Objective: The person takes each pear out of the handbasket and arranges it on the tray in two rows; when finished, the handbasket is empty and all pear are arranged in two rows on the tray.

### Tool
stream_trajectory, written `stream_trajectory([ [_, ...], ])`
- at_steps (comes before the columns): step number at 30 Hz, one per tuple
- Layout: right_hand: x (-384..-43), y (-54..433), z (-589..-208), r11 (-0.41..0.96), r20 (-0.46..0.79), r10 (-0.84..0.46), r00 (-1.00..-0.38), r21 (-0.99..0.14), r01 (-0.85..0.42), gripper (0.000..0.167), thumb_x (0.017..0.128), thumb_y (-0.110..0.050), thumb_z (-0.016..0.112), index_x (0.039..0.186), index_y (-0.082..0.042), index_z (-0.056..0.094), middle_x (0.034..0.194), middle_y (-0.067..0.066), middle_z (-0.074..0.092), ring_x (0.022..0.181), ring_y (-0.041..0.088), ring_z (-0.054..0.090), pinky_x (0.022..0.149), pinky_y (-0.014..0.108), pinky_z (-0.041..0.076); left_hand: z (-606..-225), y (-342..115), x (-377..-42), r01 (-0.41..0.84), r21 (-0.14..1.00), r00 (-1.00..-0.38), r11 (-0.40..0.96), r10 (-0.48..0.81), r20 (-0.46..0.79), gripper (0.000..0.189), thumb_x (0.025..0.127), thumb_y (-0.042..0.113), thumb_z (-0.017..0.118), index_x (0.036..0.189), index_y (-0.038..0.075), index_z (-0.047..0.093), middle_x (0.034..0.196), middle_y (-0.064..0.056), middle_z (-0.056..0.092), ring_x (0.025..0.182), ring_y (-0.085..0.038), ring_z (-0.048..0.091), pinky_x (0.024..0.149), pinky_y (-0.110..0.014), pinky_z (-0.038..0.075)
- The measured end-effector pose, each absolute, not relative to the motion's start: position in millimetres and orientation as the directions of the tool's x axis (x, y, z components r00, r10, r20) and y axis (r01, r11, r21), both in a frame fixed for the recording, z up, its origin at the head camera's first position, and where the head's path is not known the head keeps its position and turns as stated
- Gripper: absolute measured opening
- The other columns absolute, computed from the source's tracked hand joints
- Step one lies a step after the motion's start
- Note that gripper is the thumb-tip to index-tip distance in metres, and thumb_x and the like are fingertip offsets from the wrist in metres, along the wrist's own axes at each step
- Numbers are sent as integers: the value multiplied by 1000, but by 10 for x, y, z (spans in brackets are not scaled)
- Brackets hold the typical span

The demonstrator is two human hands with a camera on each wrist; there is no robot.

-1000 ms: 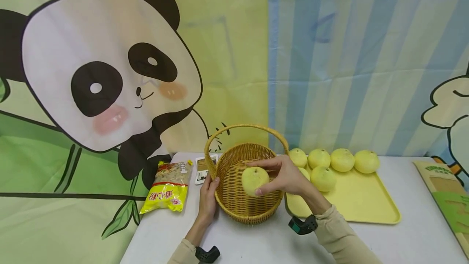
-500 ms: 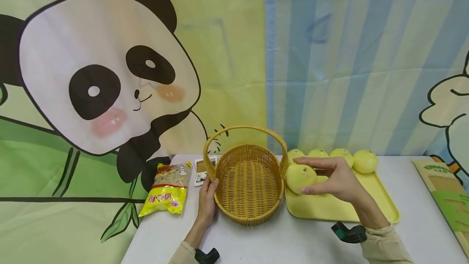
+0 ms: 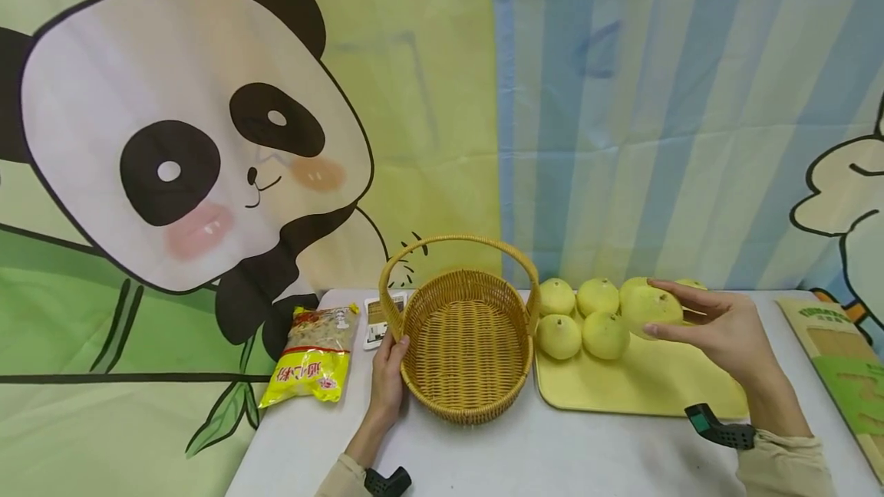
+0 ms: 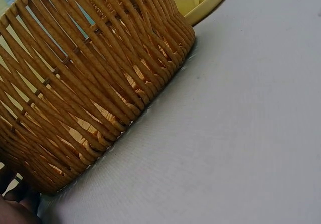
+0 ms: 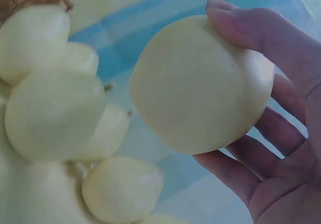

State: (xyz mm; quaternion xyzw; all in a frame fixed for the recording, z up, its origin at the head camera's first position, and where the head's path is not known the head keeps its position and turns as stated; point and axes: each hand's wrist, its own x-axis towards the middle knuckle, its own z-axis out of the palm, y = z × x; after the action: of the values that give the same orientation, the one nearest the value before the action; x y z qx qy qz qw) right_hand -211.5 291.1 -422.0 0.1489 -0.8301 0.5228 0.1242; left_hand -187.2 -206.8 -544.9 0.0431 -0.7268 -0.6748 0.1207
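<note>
My right hand [image 3: 721, 328] holds a pale yellow round fruit [image 3: 651, 313] between thumb and fingers, above the yellow tray [image 3: 670, 386]. In the right wrist view, the thumb lies across the smooth fruit [image 5: 200, 88] with fingers on its other side. Several similar fruits [image 3: 605, 335] sit in two rows at the tray's left and back; the held one partly covers those behind it. My left hand [image 3: 388, 378] grips the left side of a wicker basket [image 3: 470, 405] near the handle's base. Nothing lies inside the basket. Its woven wall [image 4: 90, 78] fills much of the left wrist view.
A yellow food bag [image 3: 314, 359] and a small white-edged pack [image 3: 378, 320] are left of the basket. A green and brown flat package [image 3: 839, 366] lies at the table's right. Behind the white table [image 3: 511, 451] hangs a printed curtain [image 3: 442, 98].
My right hand has carried the fruit rightward from over the basket to above the back of the tray. The left hand has stayed at the basket's side.
</note>
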Motion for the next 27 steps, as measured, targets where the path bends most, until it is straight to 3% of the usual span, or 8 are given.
stream_trajectory([
  [11,-2366,3179,-4733,402,236,-66,-970,-883,-242,60,88,-16,89,142,-2,67,121,-33,70,113,-21,56,83,8,54,-5442,-2126,-1828,101,989,-962,105,-244,125,56,113,40,46,164,18,41,161,-11,52,147,-30,49,110,-16,38],
  [21,-2391,3240,-4987,491,153,-38,-988,-858,-152,63,85,-31,92,138,-4,71,117,-36,68,103,-24,55,79,6,51,-5436,-2114,-1786,102,989,-964,103,-234,124,55,113,38,46,164,18,41,161,-10,51,146,-29,49,109,-14,38],
  [27,-2389,3189,-5010,568,174,-32,-984,-807,-161,66,81,-38,94,135,-5,73,120,-33,66,103,-25,51,77,11,57,-5437,-2150,-1776,82,991,-966,106,-238,105,56,113,39,44,166,20,38,164,-10,49,149,-28,46,111,-13,35],
])
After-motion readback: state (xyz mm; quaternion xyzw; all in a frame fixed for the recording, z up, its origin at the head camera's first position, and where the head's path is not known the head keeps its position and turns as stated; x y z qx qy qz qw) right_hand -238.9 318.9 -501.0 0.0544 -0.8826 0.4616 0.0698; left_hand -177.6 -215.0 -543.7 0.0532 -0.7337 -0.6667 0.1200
